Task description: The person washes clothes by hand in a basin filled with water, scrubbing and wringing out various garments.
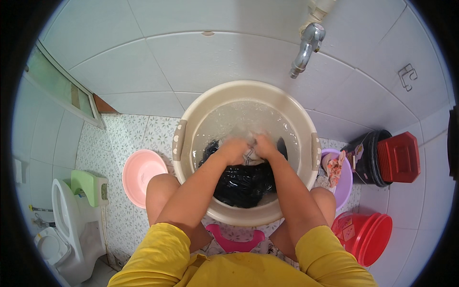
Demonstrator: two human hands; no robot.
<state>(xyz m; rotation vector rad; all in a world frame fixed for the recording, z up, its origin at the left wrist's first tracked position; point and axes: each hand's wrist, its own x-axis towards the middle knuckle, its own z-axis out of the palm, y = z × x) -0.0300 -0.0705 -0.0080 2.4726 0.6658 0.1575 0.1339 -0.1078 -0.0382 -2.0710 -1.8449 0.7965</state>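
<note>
A large beige plastic tub [247, 219] holds cloudy water, with dark wet clothing [245, 184] in the part nearest me. My left hand [235, 150] and my right hand [263, 145] are close together over the middle of the tub, at the water's surface. Between them is a light cloth with dark lines [252, 158], and both hands grip it. The fingertips are blurred and partly hidden by the water. More dark fabric shows beside each hand.
A chrome tap [304, 52] juts from the tiled wall beyond the tub. On the left are a pink basin [141, 175], a green stool [86, 184] and a toilet [68, 211]. On the right are a purple basin with clothes [345, 186], black buckets [369, 158] and red buckets [373, 238].
</note>
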